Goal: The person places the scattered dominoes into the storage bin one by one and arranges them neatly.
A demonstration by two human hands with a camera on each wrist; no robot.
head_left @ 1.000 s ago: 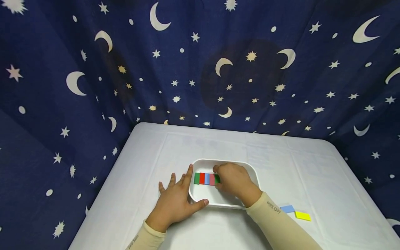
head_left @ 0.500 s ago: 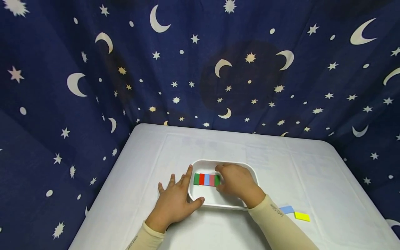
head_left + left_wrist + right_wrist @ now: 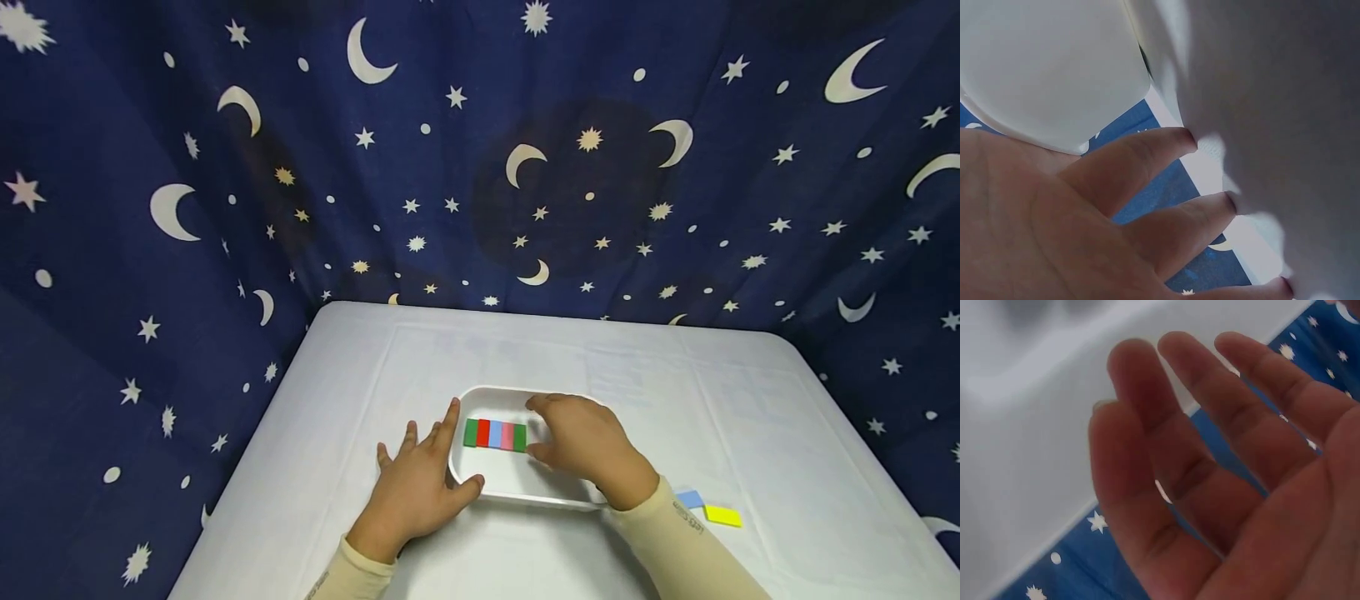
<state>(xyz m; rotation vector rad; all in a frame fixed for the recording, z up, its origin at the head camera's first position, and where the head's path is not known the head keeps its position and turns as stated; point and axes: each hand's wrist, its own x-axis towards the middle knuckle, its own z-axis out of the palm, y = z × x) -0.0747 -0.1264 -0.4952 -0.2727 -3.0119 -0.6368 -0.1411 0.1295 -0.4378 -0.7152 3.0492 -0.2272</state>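
Note:
A white tray (image 3: 525, 500) sits on the table, with a row of flat coloured blocks inside: green (image 3: 470, 432), red (image 3: 483, 432), light blue (image 3: 496, 434), pink (image 3: 507, 436) and a second green block (image 3: 520, 437). My left hand (image 3: 416, 496) rests spread at the tray's left end, index finger and thumb along its rim. In the left wrist view its fingertips touch the white cloth beside the tray wall (image 3: 1054, 62). My right hand (image 3: 588, 442) is over the tray's right half, just right of the row, holding nothing. Its fingers look relaxed and apart in the right wrist view.
A light blue block (image 3: 689, 499) and a yellow block (image 3: 722, 516) lie on the table right of the tray, near my right sleeve (image 3: 682, 542). White cloth covers the table (image 3: 360, 375). Behind it hangs a dark blue curtain (image 3: 465, 167) with moons and stars.
My right hand has drawn back to the right from the row's right-hand green block, which now shows whole. The left hand stays at the tray's left end.

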